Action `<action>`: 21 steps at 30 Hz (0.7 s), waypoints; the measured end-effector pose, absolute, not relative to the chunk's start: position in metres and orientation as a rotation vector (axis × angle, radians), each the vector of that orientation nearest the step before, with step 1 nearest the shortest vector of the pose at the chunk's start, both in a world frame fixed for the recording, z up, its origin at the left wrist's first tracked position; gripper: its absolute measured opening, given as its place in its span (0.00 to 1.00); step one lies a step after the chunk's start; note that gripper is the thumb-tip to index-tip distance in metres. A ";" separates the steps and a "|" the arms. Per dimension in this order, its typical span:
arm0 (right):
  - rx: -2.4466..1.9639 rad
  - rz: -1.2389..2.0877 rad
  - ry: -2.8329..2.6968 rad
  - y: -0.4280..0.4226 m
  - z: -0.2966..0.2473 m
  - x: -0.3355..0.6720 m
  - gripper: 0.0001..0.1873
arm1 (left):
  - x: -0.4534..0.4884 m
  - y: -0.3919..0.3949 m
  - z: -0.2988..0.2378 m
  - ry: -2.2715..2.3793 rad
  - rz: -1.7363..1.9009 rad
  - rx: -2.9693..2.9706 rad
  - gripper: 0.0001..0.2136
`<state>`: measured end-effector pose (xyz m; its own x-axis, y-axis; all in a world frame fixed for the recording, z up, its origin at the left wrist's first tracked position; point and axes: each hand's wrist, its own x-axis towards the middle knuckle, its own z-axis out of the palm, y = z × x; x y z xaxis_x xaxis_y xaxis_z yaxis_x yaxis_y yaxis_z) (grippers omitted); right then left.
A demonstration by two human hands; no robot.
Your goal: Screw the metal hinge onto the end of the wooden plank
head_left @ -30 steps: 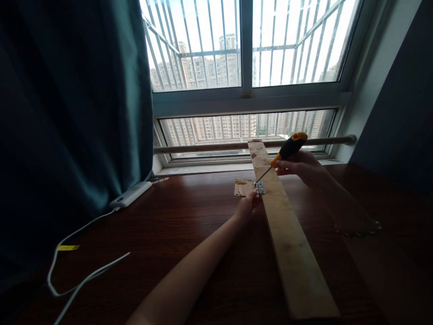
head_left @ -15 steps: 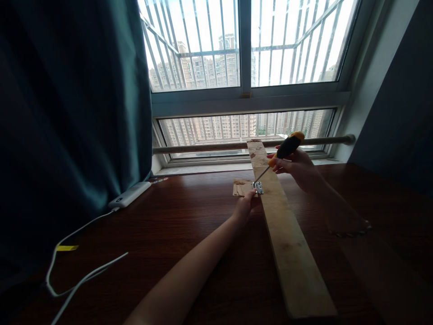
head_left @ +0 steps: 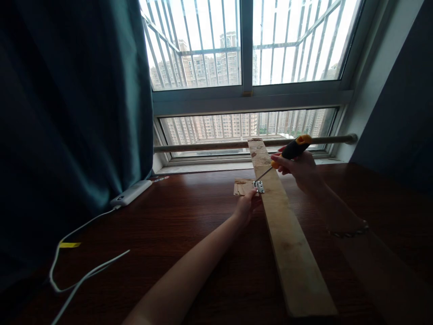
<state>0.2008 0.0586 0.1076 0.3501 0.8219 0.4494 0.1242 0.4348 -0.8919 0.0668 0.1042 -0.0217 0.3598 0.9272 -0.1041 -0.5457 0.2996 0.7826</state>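
head view: right hand point(head_left: 301, 170) grips screwdriver point(head_left: 291, 149), tip on hinge point(head_left: 259, 186) at plank's point(head_left: 291, 243) left edge; left hand point(head_left: 246, 206) pinches hinge; screw-driving step, likely needing steady pressure

Daylight pours through a barred window point(head_left: 243, 45) showing apartment towers; a dark teal curtain point(head_left: 67, 113) hangs at left above the dark wooden table point(head_left: 189, 225).

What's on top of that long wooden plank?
A small metal hinge at its left edge, with the screwdriver tip on it. The left hand touches it. Any screw is hidden beneath the tip.
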 end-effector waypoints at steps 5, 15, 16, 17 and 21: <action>-0.961 0.860 -1.249 0.049 0.120 0.206 0.19 | 0.067 0.105 -0.024 0.600 1.055 0.758 0.11; -1.200 0.192 -1.155 0.053 0.112 0.199 0.17 | 0.061 0.106 -0.017 0.932 0.965 1.003 0.17; -1.213 0.169 -1.152 0.053 0.113 0.200 0.16 | 0.060 0.106 -0.016 0.951 0.932 1.052 0.19; -1.225 0.163 -1.156 0.052 0.114 0.201 0.15 | 0.059 0.105 -0.015 0.965 0.910 1.104 0.21; -1.280 0.200 -1.179 0.050 0.117 0.203 0.14 | 0.057 0.105 -0.014 1.010 0.956 1.285 0.25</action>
